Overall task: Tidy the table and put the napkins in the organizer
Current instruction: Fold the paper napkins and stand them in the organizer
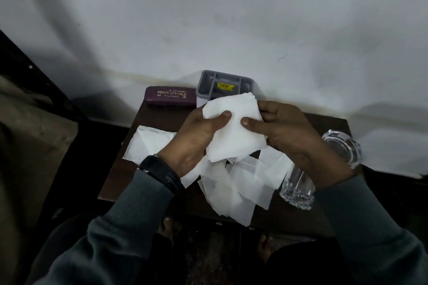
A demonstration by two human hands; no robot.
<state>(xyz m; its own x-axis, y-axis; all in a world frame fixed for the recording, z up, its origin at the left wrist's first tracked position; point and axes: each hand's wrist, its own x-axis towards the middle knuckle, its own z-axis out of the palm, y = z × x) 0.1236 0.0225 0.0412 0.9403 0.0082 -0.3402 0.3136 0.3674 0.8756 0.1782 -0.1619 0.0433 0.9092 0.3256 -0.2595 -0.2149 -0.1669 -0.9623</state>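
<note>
Organizer point(225, 85) behind loose napkins point(234, 183), spectacle case point(171, 96) left of it — glass point(298, 186) at right

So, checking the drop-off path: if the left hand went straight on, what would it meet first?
Probably the grey organizer, just beyond the napkins the left hand holds; depth is unclear.

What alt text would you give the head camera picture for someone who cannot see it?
A person's left hand and right hand hold a stack of white paper napkins over a small dark wooden table. Loose white napkins lie beneath; a grey divided plastic organizer, maroon spectacle case and clear glass tumbler sit nearby.
</note>
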